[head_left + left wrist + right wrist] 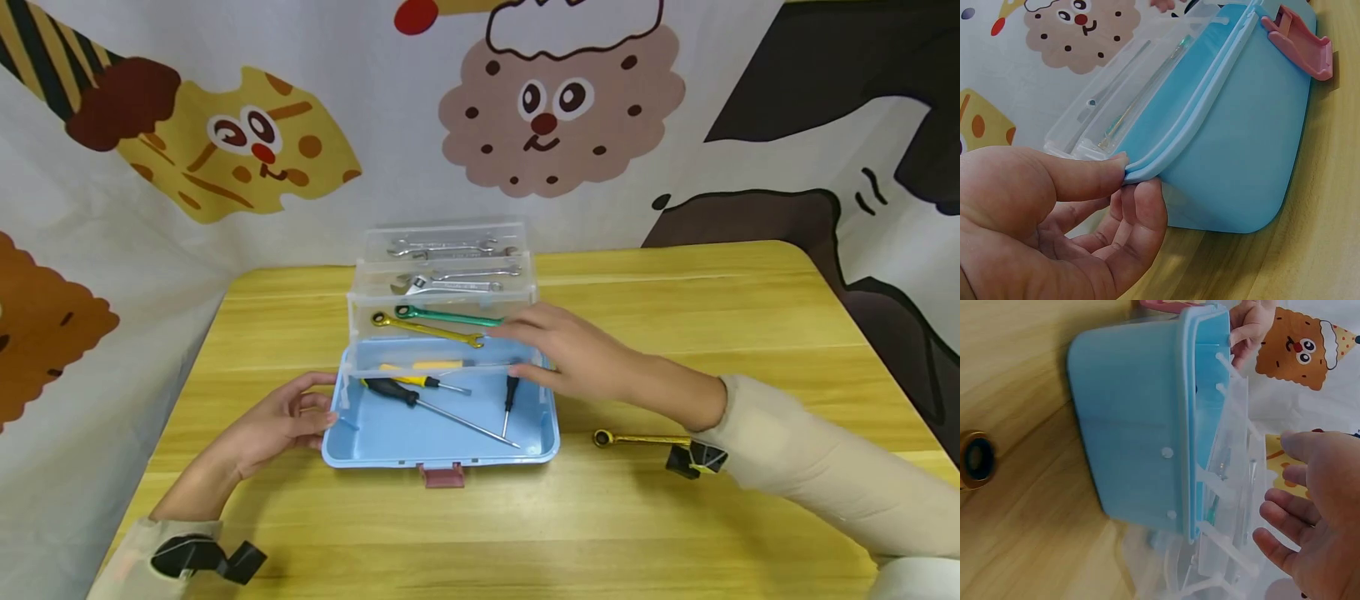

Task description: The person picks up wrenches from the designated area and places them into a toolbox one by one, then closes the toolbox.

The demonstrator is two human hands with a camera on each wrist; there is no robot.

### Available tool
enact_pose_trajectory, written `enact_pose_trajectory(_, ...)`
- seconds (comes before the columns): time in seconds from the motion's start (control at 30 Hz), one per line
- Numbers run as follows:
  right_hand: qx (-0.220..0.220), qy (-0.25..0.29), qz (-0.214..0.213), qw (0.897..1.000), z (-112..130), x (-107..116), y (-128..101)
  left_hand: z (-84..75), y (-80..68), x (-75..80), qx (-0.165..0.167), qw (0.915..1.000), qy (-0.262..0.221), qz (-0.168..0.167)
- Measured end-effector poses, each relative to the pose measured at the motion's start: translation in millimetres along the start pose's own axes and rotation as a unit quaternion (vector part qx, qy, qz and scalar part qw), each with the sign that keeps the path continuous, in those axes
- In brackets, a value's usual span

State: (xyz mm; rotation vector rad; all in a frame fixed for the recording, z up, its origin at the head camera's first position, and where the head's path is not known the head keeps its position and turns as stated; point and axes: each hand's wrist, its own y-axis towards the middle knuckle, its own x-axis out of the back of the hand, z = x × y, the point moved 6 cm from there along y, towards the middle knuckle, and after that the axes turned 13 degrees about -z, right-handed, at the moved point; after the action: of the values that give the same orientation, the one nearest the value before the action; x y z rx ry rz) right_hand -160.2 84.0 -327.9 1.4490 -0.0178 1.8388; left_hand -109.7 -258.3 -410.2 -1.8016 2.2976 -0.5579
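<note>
you are looking down at a yellow wooden table (675, 517) with a blue toolbox (442, 433) sitting at the centre of the head view. its clear tiered trays (442, 287) are fanned open and step upward toward the cartoon-printed backdrop (555, 108) across the top of the frame.

your left hand (277, 421) is at the lower left of centre, resting against the left rim of the blue box. in the left wrist view the thumb (1079, 178) lies on top of the rim's corner and a finger presses beneath it, so the rim is lightly pinched.

your right hand (577, 350) reaches in from the right of the frame and hovers over the right end of the lowest clear tray, fingers straight and slightly spread, holding nothing. the right wrist view shows the palm open beside the tray's clear hinge arms; you cannot tell whether the fingertips touch the plastic.

inside the blue base lie a long black-handled screwdriver (435, 408), a yellow and black screwdriver (420, 381), and a short black one (510, 400) near the right wall. the lowest tray holds a green wrench (450, 316) and a gold wrench (427, 329); the upper trays hold silver wrenches (446, 283).

another gold wrench (637, 438) lies on the table to the right of the box, below your right forearm. a pink latch (442, 475) sits at the box's front edge.
</note>
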Motion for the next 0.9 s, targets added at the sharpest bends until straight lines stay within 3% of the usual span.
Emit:
enact_pose_trajectory(0.2, 0.024, -0.009, 0.007, 1.0, 1.5, 7.6, -20.5, 0.4, 0.4, 0.2, 0.0, 1.0, 0.0, 0.001)
enact_pose_trajectory(0.43, 0.007, -0.015, 0.013, 1.0, -3.7, 22.1, -48.1, 0.6, 0.2, 0.1, 0.001, 1.0, 0.004, -0.002)
enact_pose_trajectory(0.9, -0.034, -0.023, -0.018, 0.999, -24.0, 46.7, -115.1, 1.7, -0.9, 1.3, 0.004, 1.0, 0.004, -0.003)
